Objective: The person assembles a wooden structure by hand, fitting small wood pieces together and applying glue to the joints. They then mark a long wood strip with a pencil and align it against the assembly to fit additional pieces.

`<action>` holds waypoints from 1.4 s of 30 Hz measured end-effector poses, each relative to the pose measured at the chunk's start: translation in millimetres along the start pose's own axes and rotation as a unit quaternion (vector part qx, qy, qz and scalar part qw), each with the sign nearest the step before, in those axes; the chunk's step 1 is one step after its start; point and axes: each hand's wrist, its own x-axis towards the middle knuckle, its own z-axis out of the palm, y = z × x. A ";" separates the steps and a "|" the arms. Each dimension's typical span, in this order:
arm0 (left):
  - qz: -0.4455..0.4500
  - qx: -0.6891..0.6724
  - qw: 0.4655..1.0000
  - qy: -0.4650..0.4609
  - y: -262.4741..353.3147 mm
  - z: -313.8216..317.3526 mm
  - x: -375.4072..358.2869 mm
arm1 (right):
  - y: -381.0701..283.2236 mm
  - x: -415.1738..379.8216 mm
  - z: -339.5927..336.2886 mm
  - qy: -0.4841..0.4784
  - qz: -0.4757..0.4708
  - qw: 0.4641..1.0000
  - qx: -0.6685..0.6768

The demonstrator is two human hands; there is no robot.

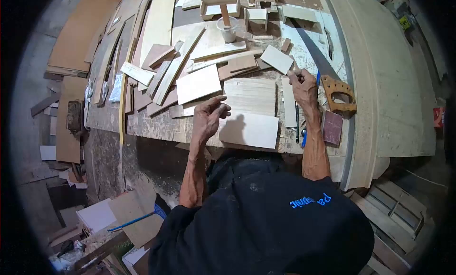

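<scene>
My left hand (209, 117) hovers over the near side of the workbench, its fingers apart and nothing visible in them. Beside its fingertips lie a white rectangular board (199, 84) and a pale grooved wood panel (251, 95). A white panel (261, 131) sits nearer my body, with the hand's shadow on it. My right hand (305, 87) is closed, fingertips pinched at the corner of a small white board (277, 59); whether it grips that board cannot be told. Under that hand is a narrow pale strip (289, 102).
A handsaw (338, 95) lies right of my right hand, near a dark red block (332, 128). A white cup (229, 35) with a stick stands at the back among small wooden assemblies (256, 16). Long planks (178, 66) lie left. A long board (365, 85) borders the right.
</scene>
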 end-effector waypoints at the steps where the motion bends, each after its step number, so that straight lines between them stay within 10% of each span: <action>1: -0.004 0.001 1.000 0.004 0.4 -1.4 -5.2 | -6.2 -0.9 -4.0 -0.007 -0.006 0.999 -0.045; 6: -0.012 -0.024 0.999 0.026 -9.9 -15.7 -23.0 | -7.3 -6.0 0.3 -0.073 0.055 0.994 -0.054; 10: 0.012 -0.023 0.998 0.060 -19.1 -20.1 -34.5 | 3.7 3.5 16.1 -0.051 0.023 0.996 -0.070; 13: 0.081 0.042 0.995 0.041 -26.6 -19.7 -41.5 | 11.5 25.9 27.6 0.024 -0.179 0.947 -0.266; 20: 0.062 0.065 0.996 -0.014 -25.9 -18.7 -56.6 | 42.5 65.9 45.4 -0.097 -0.145 0.917 -0.358; 22: 0.048 0.063 0.997 -0.014 -27.7 -25.4 -62.0 | 105.7 88.6 50.9 -0.091 0.092 0.984 0.119; 23: 0.054 0.079 0.995 -0.018 -31.1 -30.5 -62.9 | 137.0 99.8 53.7 -0.018 0.183 0.930 0.317; 25: 0.069 0.112 0.991 -0.027 -37.9 -39.2 -57.2 | -6.1 47.7 24.1 -0.073 -0.104 0.980 -0.155; 32: 0.050 -0.168 0.984 0.010 -3.1 -11.6 -11.9 | -86.0 -49.6 80.7 -0.193 -0.028 0.978 0.071; 33: 0.075 -0.179 0.981 -0.010 -0.2 -13.1 -6.0 | -92.5 -59.9 92.5 -0.237 0.095 0.959 0.123; 39: 0.063 -0.136 0.987 0.055 -0.7 -42.1 3.0 | -93.1 -66.5 129.3 -0.086 0.019 0.986 0.140; 42: 0.218 0.165 0.948 0.163 -35.7 -74.5 9.5 | -79.1 -38.1 130.4 -0.038 0.001 0.999 0.033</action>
